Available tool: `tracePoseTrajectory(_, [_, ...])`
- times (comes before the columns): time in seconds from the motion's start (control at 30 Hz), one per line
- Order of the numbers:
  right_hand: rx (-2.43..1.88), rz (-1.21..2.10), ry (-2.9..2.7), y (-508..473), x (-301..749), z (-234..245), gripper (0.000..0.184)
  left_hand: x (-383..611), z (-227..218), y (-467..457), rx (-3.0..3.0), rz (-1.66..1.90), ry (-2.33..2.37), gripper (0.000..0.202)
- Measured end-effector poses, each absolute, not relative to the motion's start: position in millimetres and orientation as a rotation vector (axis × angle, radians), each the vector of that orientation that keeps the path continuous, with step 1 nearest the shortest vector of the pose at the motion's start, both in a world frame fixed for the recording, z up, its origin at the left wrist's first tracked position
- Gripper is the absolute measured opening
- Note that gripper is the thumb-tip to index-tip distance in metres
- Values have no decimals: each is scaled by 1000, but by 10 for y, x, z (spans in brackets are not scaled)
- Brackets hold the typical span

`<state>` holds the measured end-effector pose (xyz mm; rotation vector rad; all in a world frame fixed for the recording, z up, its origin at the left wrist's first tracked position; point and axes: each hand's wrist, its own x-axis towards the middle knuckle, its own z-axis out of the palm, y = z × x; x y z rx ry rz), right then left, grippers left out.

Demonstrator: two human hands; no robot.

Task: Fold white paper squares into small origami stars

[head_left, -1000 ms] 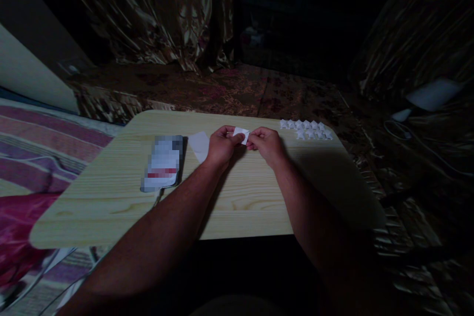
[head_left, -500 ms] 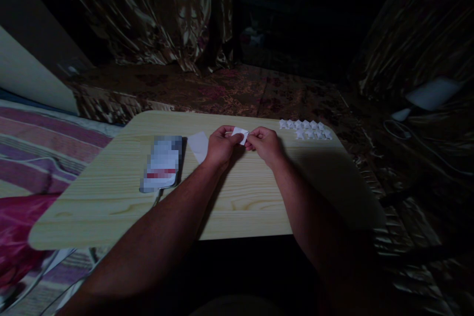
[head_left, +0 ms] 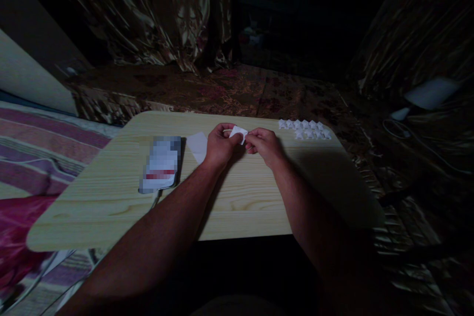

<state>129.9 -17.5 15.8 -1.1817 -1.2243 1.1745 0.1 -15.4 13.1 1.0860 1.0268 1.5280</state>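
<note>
Phone [head_left: 160,164] left on table [head_left: 240,197], paper piece [head_left: 236,130] centre, stars [head_left: 305,125] right

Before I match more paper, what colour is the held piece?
The held paper is white, clearest in the head view.

No lettering or number can be read; the phone [head_left: 161,164], left of the white sheet [head_left: 197,146], appears pixelated.

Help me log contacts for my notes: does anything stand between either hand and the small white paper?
Nothing visible does. The left hand pinches the small white paper, its thumb on top, and the right hand pinches at its right edge. The flat white sheet lies aside, left of the left hand.
</note>
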Motion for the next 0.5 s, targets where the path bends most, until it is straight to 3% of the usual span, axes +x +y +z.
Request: tracePoseTrajectory(0.5, [-1189, 1079, -1271, -161, 1281, 107, 7, -23, 90, -161, 1256, 1484, 1017, 39])
